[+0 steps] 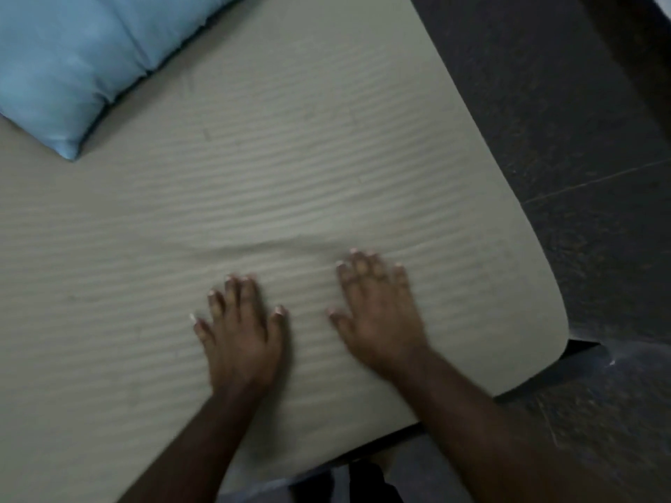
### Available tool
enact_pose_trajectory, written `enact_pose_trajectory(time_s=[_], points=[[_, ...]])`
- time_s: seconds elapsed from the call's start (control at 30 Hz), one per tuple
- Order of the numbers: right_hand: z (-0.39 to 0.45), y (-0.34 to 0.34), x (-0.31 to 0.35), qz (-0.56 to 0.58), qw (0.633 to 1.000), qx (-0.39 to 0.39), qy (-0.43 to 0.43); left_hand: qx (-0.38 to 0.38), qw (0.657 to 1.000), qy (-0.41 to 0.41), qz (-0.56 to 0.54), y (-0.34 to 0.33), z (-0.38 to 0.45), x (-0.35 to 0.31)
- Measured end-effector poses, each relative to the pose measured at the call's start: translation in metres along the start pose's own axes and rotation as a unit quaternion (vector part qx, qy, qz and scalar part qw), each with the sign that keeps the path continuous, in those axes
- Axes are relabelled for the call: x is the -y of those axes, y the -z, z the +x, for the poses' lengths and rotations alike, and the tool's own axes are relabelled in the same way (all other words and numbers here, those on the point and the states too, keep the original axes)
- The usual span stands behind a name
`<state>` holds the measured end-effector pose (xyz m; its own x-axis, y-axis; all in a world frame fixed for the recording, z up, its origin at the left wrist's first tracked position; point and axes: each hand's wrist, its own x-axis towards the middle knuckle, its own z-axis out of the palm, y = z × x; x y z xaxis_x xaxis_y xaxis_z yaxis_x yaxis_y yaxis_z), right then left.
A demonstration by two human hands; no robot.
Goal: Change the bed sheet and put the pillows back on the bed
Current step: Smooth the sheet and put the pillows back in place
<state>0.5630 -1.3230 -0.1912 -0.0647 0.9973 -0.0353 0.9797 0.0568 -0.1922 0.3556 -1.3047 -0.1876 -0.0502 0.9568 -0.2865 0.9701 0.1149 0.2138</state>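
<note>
Your left hand lies flat on the bed sheet, palm down, fingers straight and slightly fanned, thumb out toward your other hand. Your right hand lies on the sheet just beside it, also palm down with the fingers spread, a little nearer the sheet's rounded corner. Neither hand grips any cloth; both rest on the surface. The frame is blurred by motion, so fine detail of the fingertips cannot be made out.

The sheet is pale beige with faint stripes and covers the bed up to its edge. A shallow crease runs across the sheet just beyond your fingertips. A light blue pillow lies on the sheet, well away from your hands at the far side, with what looks like a second blue pillow touching it. Off the sheet's edge, past your right hand, lies a dark speckled floor.
</note>
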Motion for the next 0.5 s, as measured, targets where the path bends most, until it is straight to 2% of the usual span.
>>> enact_pose_trajectory(time_s=[0.03,0.1,0.2,0.27,0.33,0.37,0.43,0.5], points=[[0.0,-0.005,0.008,0.012,0.999,0.017,0.04,0.011,1.0,0.018,0.008,0.0,0.009,0.001],[0.005,-0.009,-0.006,0.009,0.997,0.047,0.054,0.021,0.999,0.021,0.032,-0.008,0.024,-0.012],[0.01,0.001,-0.068,-0.031,0.998,0.037,-0.034,0.029,0.997,-0.033,0.057,-0.024,0.03,-0.063],[0.005,0.017,-0.122,-0.046,0.992,0.028,-0.111,0.028,0.991,-0.122,0.053,-0.032,0.017,-0.102],[-0.007,0.038,-0.167,0.014,0.983,-0.024,-0.182,0.025,0.976,-0.215,0.013,-0.034,-0.007,-0.133],[-0.017,0.048,-0.183,0.084,0.965,-0.046,-0.245,0.02,0.968,-0.25,-0.017,-0.033,-0.019,-0.144],[-0.034,0.069,-0.199,0.212,0.894,-0.049,-0.391,0.004,0.953,-0.298,-0.06,-0.031,-0.046,-0.16],[-0.047,0.077,-0.21,0.306,0.828,-0.027,-0.469,-0.016,0.944,-0.322,-0.076,-0.031,-0.069,-0.173]])
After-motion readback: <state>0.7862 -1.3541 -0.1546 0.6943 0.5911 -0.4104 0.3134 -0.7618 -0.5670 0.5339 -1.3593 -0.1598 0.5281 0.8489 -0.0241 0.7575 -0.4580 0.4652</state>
